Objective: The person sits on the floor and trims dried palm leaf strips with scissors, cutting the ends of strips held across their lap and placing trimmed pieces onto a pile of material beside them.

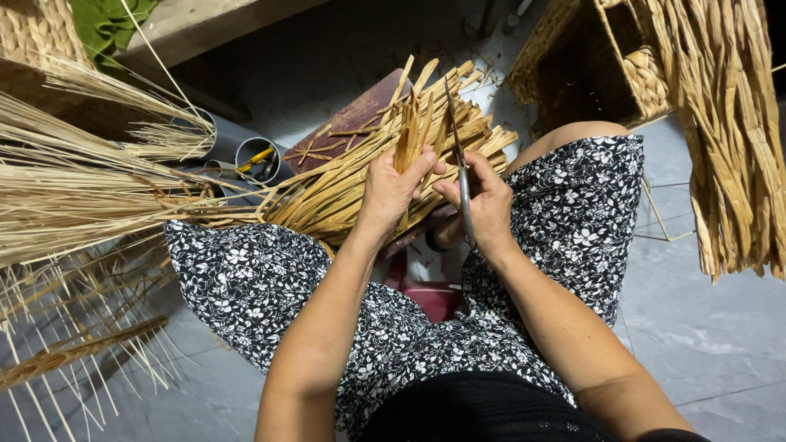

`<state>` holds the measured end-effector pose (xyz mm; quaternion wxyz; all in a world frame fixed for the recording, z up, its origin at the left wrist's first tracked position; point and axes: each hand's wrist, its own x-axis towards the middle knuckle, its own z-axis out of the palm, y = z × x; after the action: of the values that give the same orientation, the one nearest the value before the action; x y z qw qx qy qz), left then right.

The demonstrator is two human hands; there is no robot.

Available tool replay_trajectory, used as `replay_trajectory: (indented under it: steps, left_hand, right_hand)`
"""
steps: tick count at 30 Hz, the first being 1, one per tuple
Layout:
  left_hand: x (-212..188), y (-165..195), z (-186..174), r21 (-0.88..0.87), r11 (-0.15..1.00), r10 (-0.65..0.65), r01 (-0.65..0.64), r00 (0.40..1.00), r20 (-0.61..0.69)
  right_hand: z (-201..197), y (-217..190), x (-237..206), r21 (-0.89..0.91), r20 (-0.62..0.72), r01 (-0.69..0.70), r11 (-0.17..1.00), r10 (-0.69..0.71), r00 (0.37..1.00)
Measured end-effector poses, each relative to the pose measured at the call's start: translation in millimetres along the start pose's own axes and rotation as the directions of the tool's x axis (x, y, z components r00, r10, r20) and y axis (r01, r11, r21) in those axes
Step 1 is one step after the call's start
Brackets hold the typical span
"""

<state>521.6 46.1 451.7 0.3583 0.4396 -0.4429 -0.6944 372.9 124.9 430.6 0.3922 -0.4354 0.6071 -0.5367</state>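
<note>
The grey tiled floor (704,327) is carrying everything. A woven basket (589,65) is sitting on it; left of the basket, grey pipes (246,151) and pale straw bundles (65,196) are lying, a dried leaf bundle (737,139) resting right of it.

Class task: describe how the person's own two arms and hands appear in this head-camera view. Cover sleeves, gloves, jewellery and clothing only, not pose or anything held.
Both forearms are bare, with no sleeves reaching them. The left hand and right hand wear no gloves, and no rings, watch or bracelet can be seen. The clothing visible is a black garment with a small white floral print over the lap, and a plain black garment at the waist.
</note>
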Motion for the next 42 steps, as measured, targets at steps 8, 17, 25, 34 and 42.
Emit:
replay_trajectory:
  steps: [8, 17, 25, 34, 42]
  left_hand:
    - [-0.7, 5.4, 2.2, 0.022, 1.0, -0.01, 0.011, 1.0, -0.009]
    - [34.2, 21.0, -31.0, 0.156, 0.984, 0.116, -0.082, 0.968, -0.221]
    - [69.9, -11.8, -45.6, 0.676, 0.734, 0.206, 0.057, 0.931, -0.302]
    - [70.7, -42.5, -29.8, 0.681, 0.704, -0.11, 0.202, 0.978, -0.176]
    - [63.2, -48.9, -26.0, 0.792, 0.608, 0.123, 0.049, 0.98, -0.154]
  right_hand:
    - [-0.1, -4.8, -0.7, 0.082, -0.053, -0.062, 0.995, 0.066, 0.996]
    - [-6.2, -5.7, 2.9, 0.308, -0.085, -0.027, 0.951, 0.056, 0.995]
    - [-7.0, -6.2, 1.8, 0.388, -0.117, -0.107, 0.915, 0.164, 0.979]
    - [-6.1, -8.7, 2.8, 0.441, -0.112, -0.107, 0.891, 0.173, 0.979]
    - [-5.8, -6.7, 5.6, 0.408, -0.123, -0.108, 0.907, 0.171, 0.978]
